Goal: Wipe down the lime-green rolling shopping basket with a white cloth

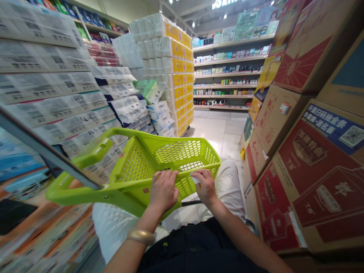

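A lime-green plastic shopping basket with perforated walls lies across the middle of the view, in front of my body. My left hand wears a gold bangle at its wrist and has its fingers hooked over the basket's near rim. Just to the right, my right hand pinches a small white wipe or piece of paper against the same rim. Its fingertips are partly hidden. A grey metal bar slants down to the basket's left end. No goods show inside the basket.
Large printed cartons are stacked close on the right. Tissue packs rise on the left, with a tall stack of yellow-and-white paper packs beyond. Pale floor tiles lead to stocked shelves. White plastic-wrapped bundles lie beneath the basket.
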Motion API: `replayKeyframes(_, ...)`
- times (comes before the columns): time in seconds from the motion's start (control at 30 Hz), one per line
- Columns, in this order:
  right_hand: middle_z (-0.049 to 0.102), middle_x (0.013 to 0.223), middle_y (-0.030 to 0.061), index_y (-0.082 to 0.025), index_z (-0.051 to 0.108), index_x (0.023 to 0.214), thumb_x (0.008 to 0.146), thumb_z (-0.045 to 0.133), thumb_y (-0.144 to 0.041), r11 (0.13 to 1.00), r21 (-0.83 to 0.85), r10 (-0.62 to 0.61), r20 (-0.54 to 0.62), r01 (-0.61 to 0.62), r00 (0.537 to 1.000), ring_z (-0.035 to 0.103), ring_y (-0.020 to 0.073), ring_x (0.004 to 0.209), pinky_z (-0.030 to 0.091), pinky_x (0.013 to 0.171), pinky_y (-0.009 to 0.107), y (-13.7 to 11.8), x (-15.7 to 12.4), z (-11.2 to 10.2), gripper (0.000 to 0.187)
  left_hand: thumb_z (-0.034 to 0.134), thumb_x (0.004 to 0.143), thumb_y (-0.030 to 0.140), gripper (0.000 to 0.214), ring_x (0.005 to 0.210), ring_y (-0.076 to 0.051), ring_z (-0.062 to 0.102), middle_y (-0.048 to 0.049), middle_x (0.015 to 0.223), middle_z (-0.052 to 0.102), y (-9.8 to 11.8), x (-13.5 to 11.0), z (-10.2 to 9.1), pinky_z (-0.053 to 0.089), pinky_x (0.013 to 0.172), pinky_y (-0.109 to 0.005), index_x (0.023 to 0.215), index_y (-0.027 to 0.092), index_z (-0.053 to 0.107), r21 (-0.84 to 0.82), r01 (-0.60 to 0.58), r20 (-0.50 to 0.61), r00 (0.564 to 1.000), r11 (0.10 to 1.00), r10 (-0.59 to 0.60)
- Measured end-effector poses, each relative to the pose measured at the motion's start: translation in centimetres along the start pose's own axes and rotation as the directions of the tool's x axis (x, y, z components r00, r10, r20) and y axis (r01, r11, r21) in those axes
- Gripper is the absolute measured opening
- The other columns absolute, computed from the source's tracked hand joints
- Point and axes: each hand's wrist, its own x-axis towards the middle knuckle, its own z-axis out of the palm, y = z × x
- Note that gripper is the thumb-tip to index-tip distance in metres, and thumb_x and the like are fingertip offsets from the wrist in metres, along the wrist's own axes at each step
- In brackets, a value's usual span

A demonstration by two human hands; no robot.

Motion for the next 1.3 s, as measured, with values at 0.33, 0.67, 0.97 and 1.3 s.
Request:
replayKeyframes(0.33, 0.064, 0.093, 0.005, -0.023, 0.071, 0.093, 0.068, 0.045, 0.006, 0.997, 0.018, 0.077, -0.079, -0.075, 0.994, 0.058, 0.0221, 0.091, 0.051, 0.085, 0.037, 2.7, -0.4, -2.0, 0.047, 0.054, 0.072, 0.013, 0.049, 0.1, -0.028, 0.059, -0.0079, 0.105, 0.068, -0.2, -0.1, 0.5, 0.033, 0.1, -0.045, 0.12, 0.019, 0.059, -0.018, -0.004, -0.019, 1.0, 1.0, 0.004)
replayKeyframes(0.67, 0.064, 0.095, 0.0052, -0.024, 0.072, 0.098, 0.065, 0.044, 0.004, 0.997, 0.068, -0.033, 0.019, 0.031, 0.999, 0.057, 0.0219, 0.092, 0.051, 0.085, 0.037, 0.9, -0.6, -0.4, 0.052, 0.054, 0.072, 0.014, 0.049, 0.1, -0.028, 0.058, -0.0086, 0.104, 0.068, -0.1, -0.2, 0.5, 0.033, 0.1, -0.046, 0.12, 0.019, 0.059, -0.02, 0.0, -0.021, 1.0, 1.0, -0.001)
replayKeyframes(0.97, 0.06, 0.093, 0.0056, -0.023, 0.07, 0.094, 0.071, 0.046, 0.002, 0.989, -0.042, 0.132, -0.143, -0.14, 0.981, 0.056, 0.0233, 0.093, 0.05, 0.085, 0.039, 3.2, -1.0, -2.4, 0.042, 0.054, 0.072, 0.012, 0.049, 0.101, -0.028, 0.059, -0.0083, 0.106, 0.068, 0.1, -0.3, 0.3, 0.033, 0.101, -0.046, 0.12, 0.019, 0.059, -0.033, 0.003, -0.014, 1.0, 0.999, -0.004)
replayKeyframes(1.3, 0.063, 0.096, 0.0053, -0.024, 0.072, 0.098, 0.065, 0.044, 0.004, 0.999, 0.034, 0.007, 0.014, -0.008, 1.0, 0.056, 0.0224, 0.093, 0.05, 0.086, 0.038, 1.2, -0.9, -0.9, 0.052, 0.054, 0.072, 0.012, 0.049, 0.101, -0.028, 0.058, -0.0081, 0.105, 0.067, 0.3, -0.3, -0.1, 0.033, 0.101, -0.045, 0.121, 0.019, 0.058, -0.024, 0.001, 0.003, 1.0, 1.0, -0.001)
